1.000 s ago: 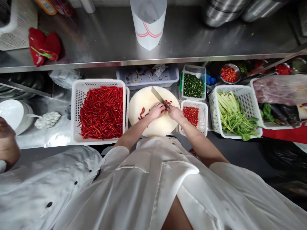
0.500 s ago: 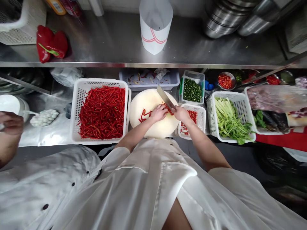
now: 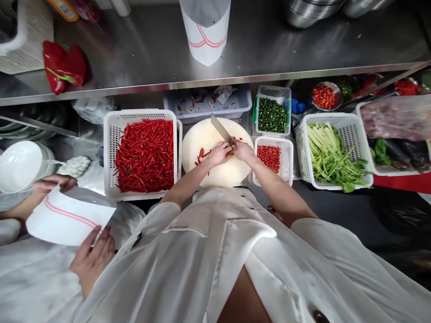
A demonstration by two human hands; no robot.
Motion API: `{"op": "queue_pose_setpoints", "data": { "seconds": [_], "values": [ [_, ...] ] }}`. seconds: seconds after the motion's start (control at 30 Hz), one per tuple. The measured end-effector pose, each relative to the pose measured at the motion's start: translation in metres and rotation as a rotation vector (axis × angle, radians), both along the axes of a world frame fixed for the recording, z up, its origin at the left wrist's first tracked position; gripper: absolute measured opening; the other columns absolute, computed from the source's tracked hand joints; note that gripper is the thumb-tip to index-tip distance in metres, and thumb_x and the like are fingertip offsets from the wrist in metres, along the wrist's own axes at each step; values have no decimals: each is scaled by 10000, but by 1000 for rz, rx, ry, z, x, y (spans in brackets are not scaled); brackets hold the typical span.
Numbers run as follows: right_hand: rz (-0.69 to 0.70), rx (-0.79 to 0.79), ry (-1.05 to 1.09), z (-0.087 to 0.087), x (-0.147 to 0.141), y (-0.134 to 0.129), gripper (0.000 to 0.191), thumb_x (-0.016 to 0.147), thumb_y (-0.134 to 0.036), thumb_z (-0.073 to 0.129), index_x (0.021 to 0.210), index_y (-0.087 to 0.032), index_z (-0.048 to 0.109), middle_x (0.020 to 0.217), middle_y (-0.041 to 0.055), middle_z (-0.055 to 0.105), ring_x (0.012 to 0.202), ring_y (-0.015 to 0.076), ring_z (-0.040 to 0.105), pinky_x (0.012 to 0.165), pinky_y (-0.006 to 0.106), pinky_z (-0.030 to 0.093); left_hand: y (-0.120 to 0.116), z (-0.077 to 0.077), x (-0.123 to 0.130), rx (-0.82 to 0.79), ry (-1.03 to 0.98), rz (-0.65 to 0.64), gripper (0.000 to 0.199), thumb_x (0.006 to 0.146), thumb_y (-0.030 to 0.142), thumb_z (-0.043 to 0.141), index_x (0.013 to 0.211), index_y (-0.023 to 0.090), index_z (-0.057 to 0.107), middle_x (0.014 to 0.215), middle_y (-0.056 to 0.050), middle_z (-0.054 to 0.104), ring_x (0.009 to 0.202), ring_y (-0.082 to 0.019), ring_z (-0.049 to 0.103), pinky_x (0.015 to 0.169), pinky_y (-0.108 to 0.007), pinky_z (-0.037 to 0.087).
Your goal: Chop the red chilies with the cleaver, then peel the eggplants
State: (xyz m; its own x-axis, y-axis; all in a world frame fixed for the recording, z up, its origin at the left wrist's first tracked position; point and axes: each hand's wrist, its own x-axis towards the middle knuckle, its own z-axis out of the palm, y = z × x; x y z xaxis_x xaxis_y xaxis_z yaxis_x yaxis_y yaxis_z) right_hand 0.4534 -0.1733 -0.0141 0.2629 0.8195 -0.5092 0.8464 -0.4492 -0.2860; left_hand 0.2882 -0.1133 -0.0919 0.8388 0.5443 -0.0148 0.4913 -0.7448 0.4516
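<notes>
White paper [image 3: 67,213], in a co-worker's hands [image 3: 92,258], shows before the counter's [image 3: 97,175] left front edge; next, a basket [image 3: 110,157] of red chillies [image 3: 144,157] sits at that front edge. Loose chillies [image 3: 201,155] lie toward the round board's [image 3: 198,132] left edge; they should be light, smooth and slippery once cut, best held down under curled fingertips. Right of the board's centre, the left hand [image 3: 220,153] has its fingers pressed together; whether it pinches anything is hidden. The knife [image 3: 220,128] slants toward the board's far edge, likely stiff and weighty, safest by its handle, which the right hand [image 3: 244,151] wraps near the right edge. Beyond stands a tub [image 3: 286,168] of chopped chillies [image 3: 268,157].
</notes>
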Motion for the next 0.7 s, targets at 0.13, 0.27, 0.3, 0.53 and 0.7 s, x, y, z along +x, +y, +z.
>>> {"op": "queue_pose_setpoints", "data": {
  "seconds": [0.13,0.27,0.3,0.53,0.7],
  "values": [
    [25,4,-11,-3,4,-3,470,1142,-446,447,1385,-142,708,1341,239,758,1271,359,713,1091,412,528,4,-4,-9,-41,-23,-56,345,1010,394,608,1302,273,749,1385,-165,666,1412,-359,582,1205,-649,486],
    [6,-21,-29,-6,-1,-5,506,1155,-468,422,1434,-130,673,1368,248,745,1297,356,700,1104,409,512,6,-10,-19,-49,-137,-162,315,1043,277,513,1226,233,766,1313,-152,681,1336,-306,602,1214,-515,501],
    [16,-25,-33,-5,-2,-4,510,1157,-467,410,1428,-126,676,1369,253,744,1298,358,699,1105,411,510,6,-10,-20,-46,-160,-174,299,1038,270,531,1215,232,768,1296,-151,683,1317,-305,603,1207,-502,503],
    [54,-24,-49,0,-13,-6,533,1153,-467,396,1463,-122,659,1365,248,743,1284,367,704,1088,435,527,9,-10,-27,-42,-154,-178,271,1038,273,554,1177,219,780,1217,-148,697,1221,-313,630,1167,-492,510],
    [56,-15,-50,-4,-18,-1,489,1142,-464,442,1404,-136,693,1352,241,751,1293,368,692,1103,431,517,10,-10,-31,-2,-132,-189,260,1024,309,592,1179,204,772,1224,-157,693,1251,-329,619,1156,-493,506]
  ]
}}
